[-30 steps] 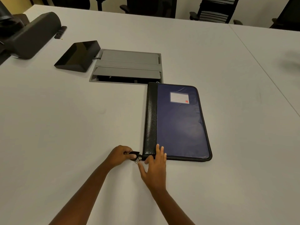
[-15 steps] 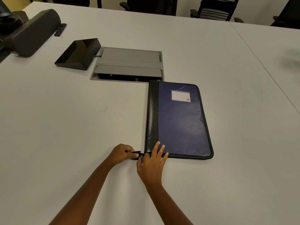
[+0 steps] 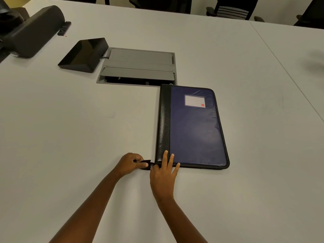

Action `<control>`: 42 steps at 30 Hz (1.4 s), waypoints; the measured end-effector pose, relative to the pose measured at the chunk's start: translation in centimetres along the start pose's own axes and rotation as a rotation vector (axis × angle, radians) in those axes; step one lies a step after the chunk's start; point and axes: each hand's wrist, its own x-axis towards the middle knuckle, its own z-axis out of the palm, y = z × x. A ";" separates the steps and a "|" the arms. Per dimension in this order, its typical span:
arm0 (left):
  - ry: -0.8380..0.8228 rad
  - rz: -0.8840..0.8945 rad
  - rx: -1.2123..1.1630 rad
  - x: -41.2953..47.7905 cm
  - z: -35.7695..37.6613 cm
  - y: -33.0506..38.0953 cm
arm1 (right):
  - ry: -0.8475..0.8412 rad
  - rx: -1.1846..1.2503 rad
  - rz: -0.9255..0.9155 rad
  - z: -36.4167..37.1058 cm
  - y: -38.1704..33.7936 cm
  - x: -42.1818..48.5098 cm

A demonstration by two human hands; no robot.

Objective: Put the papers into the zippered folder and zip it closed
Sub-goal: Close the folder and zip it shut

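Note:
A dark blue zippered folder (image 3: 194,130) with a black spine and a white label lies shut on the white table (image 3: 70,128), right of centre. No papers show outside it. My left hand (image 3: 130,163) pinches the black zipper tab (image 3: 146,163) at the folder's near left corner. My right hand (image 3: 163,174) lies flat beside it, fingers spread over that corner of the folder and pressing on it. The zipper's metal slider sits between the two hands, mostly hidden by them.
A grey cable box (image 3: 138,67) with its flap open is set into the table just beyond the folder. A black wedge-shaped device (image 3: 84,54) stands left of it, a dark padded armrest (image 3: 33,30) at far left. Office chairs (image 3: 231,7) line the far edge.
My right hand has slid forward onto the folder's near left corner, fingers now resting on the cover. My left hand keeps its hold on the zipper tab.

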 end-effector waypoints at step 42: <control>0.186 0.010 0.165 -1.4 0.3 2.5 | -0.122 0.469 0.317 -0.5 23.7 1.0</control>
